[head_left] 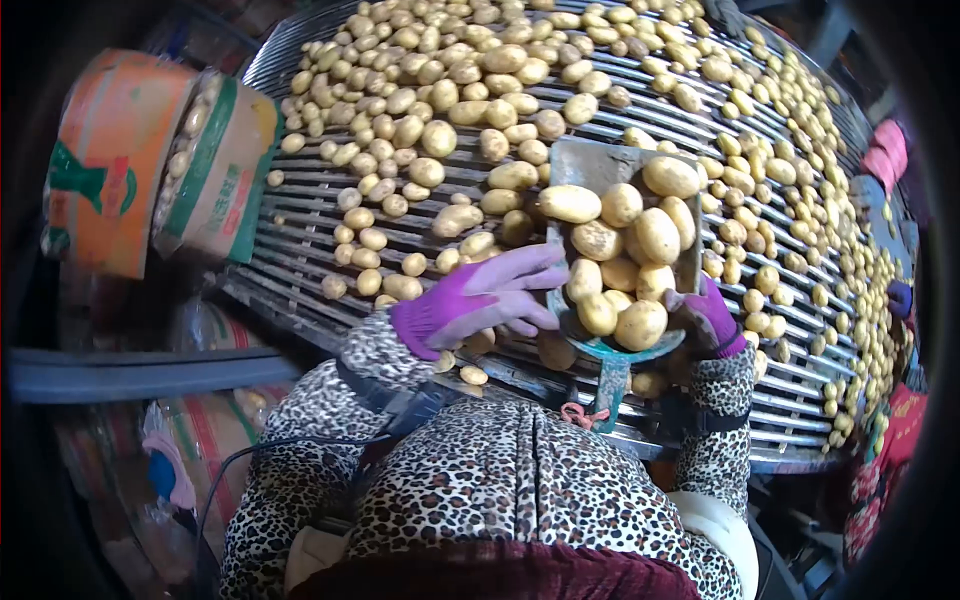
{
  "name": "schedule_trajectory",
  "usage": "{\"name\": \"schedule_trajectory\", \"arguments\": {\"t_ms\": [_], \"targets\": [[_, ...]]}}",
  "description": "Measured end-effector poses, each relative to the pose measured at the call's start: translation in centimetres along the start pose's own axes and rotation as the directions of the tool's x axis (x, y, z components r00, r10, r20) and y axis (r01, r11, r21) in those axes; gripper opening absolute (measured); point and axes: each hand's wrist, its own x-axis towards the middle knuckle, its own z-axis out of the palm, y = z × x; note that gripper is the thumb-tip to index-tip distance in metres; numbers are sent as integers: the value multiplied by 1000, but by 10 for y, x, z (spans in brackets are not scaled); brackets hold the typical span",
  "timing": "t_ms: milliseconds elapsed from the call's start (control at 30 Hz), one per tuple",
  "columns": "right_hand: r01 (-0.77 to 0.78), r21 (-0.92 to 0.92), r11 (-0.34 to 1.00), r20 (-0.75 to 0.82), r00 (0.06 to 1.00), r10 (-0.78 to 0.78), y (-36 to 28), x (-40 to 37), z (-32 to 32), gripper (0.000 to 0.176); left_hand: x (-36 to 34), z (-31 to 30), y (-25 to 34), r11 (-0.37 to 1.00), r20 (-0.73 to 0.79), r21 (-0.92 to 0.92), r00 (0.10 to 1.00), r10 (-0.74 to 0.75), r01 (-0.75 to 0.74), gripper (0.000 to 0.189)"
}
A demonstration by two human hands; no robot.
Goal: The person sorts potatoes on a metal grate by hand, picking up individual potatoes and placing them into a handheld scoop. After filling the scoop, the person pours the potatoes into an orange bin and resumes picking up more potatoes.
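Over metal slats (300,225), left hand (480,298) spread, right hand (714,314) grasps a scuffed scoop (588,166) of yellow potatoes (657,236).

Before me spreads a wide, slatted bed of parallel grey metal bars (302,242), narrow dark gaps running between them. Loose yellow-brown potatoes (438,139), round to oval and a few smudged with dirt, lie all over it. They crowd together toward the far side, many touching, and thin out at the near left, where long stretches of bar show. Another dense band of them follows the right side. Near the front, a worn blue-green scoop (578,165) heaped with larger potatoes is over the bars; I can't tell whether it rests on them.
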Motion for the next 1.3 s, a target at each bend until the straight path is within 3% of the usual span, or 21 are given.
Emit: {"name": "schedule_trajectory", "arguments": {"t_ms": [67, 133, 167, 200, 233, 267, 367, 467, 567, 667, 733, 800, 833, 933, 967, 1067, 1100, 1200, 1233, 1300], "targets": [[-28, -16, 999, -19, 999, 28, -4, -4, 2, 70, -31, -49, -23, 996, -77, -73, 996, 38, -43, 57], [-54, -60, 997, -28, 998, 52, -1, -2, -2, 67, -71, -98, -29, 986, -382, 23, 910, 164, -167, 56], [-75, -91, 993, -35, 997, 72, -7, -4, 0, 67, -88, -121, -32, 995, -618, 61, 780, 101, -80, 57], [-96, -122, 988, -43, 995, 92, -12, -6, 3, 67, -104, -155, -56, 985, -753, 158, 637, 166, -69, 61], [-118, -152, 981, -50, 993, 111, -18, -8, 5, 66, -136, -220, -98, 879, -767, 427, 600, 229, 211, 60], [-94, -145, 985, -29, 995, 91, -16, -7, 4, 66, -153, -267, -134, 635, -753, 616, 585, 301, 467, 60], [8, -28, 1000, 60, 998, -6, -4, 0, 0, 67, -145, -269, -168, 494, -698, 708, 608, 378, 505, 69], [-3, -88, 996, 21, 1000, 5, -2, 0, -4, 65, -89, -211, -167, 530, -816, 563, 528, 235, 634, 75], [-20, -207, 978, -16, 1000, 17, -5, -2, -5, 61, -81, -186, -155, 433, -635, 754, 718, 285, 494, 81], [-4, -183, 983, 11, 1000, 6, 5, 2, -15, 58, -83, -149, -142, 343, -469, 865, 833, 294, 366, 81], [1, -167, 986, -29, 1000, -6, 9, 1, -17, 57, -82, -128, -133, 544, -547, 739, 825, 141, 398, 77], [-11, -188, 982, -58, 998, 0, 9, 1, -17, 57, -78, -106, -122, 383, -457, 853, 863, 218, 355, 72], [-19, -192, 981, -59, 998, 8, 10, 2, -19, 56, -75, -92, -110, 405, -525, 813, 827, 200, 418, 66], [-39, -201, 979, -69, 997, 25, 12, 4, -25, 57, -70, -90, -106, 39, -289, 946, 779, 556, 323, 65], [-44, -208, 977, -71, 997, 30, 11, 4, -24, 57, -67, -86, -101, 107, -357, 931, 810, 464, 349, 63], [-59, -235, 970, -98, 995, 37, -11, -7, -2, 54, -52, -86, -105, -197, -94, 961, 897, 433, 196, 60], [-54, -242, 969, -101, 994, 30, -14, -10, 0, 52, -50, -89, -102, -215, -24, 969, 909, 416, 124, 54], [-29, -265, 964, -96, 995, 4, -13, -10, 1, 48, -37, -91, -97, -190, -88, 969, 943, 320, 155, 48], [-24, -275, 961, -98, 995, -3, -13, -9, 0, 46, -33, -91, -100, -178, -90, 970, 921, 379, 168, 41], [-17, -240, 971, -87, 996, -4, -14, -10, 0, 45, -27, -87, -101, -231, -161, 943, 935, 316, 240, 40]]}}
